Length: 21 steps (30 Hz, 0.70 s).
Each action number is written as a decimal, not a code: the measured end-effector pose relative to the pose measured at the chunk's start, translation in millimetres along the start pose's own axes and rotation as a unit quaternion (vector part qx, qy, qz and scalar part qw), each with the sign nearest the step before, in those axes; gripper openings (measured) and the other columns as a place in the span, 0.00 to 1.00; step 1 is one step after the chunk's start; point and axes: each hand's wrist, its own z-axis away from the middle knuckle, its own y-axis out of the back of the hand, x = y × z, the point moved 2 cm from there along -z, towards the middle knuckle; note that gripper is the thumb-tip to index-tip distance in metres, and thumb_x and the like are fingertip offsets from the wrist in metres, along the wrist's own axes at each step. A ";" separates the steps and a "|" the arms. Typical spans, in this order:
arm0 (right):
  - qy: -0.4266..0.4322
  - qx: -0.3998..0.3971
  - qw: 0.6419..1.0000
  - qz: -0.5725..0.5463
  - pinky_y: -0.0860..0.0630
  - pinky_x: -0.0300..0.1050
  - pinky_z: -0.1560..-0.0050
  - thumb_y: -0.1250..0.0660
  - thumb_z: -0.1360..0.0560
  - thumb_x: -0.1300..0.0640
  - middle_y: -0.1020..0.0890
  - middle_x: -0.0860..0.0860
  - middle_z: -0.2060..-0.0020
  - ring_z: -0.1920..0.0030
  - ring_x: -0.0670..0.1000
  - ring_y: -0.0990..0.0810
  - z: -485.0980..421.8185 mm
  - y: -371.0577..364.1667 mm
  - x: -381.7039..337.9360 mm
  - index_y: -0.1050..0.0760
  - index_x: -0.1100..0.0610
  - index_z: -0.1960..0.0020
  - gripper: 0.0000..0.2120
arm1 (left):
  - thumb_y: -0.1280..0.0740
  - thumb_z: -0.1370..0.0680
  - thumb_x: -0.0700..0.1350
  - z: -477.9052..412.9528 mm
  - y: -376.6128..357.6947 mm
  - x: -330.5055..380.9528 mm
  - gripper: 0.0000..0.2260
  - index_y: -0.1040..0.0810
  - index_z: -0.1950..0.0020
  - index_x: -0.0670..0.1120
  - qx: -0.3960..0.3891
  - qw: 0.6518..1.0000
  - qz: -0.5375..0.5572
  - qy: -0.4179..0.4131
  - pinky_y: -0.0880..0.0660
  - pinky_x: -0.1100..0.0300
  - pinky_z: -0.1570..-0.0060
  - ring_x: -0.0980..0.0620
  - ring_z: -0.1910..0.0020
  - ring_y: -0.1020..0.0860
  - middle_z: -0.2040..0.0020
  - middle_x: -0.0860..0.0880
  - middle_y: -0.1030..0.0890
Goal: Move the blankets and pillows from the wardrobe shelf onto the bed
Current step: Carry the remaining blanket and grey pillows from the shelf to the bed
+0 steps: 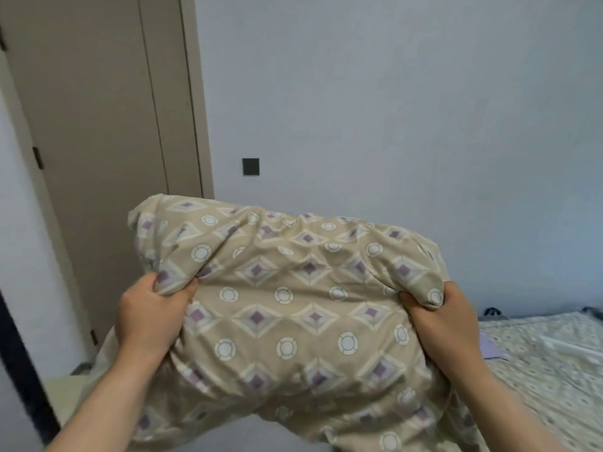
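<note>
1. Pillow point(293, 305) is held up in the air in front of the person. Its beige cover is printed with purple-centred diamonds and white ringed circles. The long side runs roughly level against the pale wall point(391, 93).
2. Left hand point(150, 314) grips the pillow's left side. Its fingers point(176, 298) are curled tight on a bunched fold of the cover, and the forearm rises from the lower left.
3. Right hand point(447, 324) grips the pillow's right end, closed round a fold that bulges out over it. Its forearm comes up from the lower right.
4. Both hands sit at about the same height, well apart, with the pillow's width between them.
5. Bed point(548, 353) lies low on the right under a small-patterned sheet. Its near-left part is hidden behind the pillow and right forearm, so whether the pillow's lower folds touch it cannot be told.
6. A beige door point(98, 125) stands on the left. A dark square switch point(250, 167) is on the wall beside the door frame, above the pillow's top edge. Bare wall fills the room above and to the right of the pillow.
</note>
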 end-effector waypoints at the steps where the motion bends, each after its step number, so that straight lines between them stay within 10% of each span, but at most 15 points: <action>1: -0.002 0.007 1.000 0.011 0.33 0.46 0.68 0.31 0.33 0.38 0.22 0.46 0.65 0.64 0.47 0.24 -10.0 8.3 10.6 0.31 0.49 0.60 0.16 | 0.32 0.38 0.61 -1.1 -21.2 6.7 0.14 0.29 0.69 0.51 -0.010 1.000 0.013 -0.001 0.29 0.53 0.63 0.43 0.64 0.25 0.66 0.45 0.23; 21: -0.245 0.285 0.907 0.190 0.32 0.44 0.68 0.31 0.38 0.36 0.22 0.42 0.64 0.64 0.43 0.25 -100.0 110.3 243.8 0.30 0.48 0.59 0.18 | 0.32 0.37 0.62 45.3 -548.9 92.5 0.17 0.24 0.65 0.48 -0.417 0.893 0.153 -0.080 0.28 0.53 0.65 0.43 0.63 0.22 0.64 0.48 0.20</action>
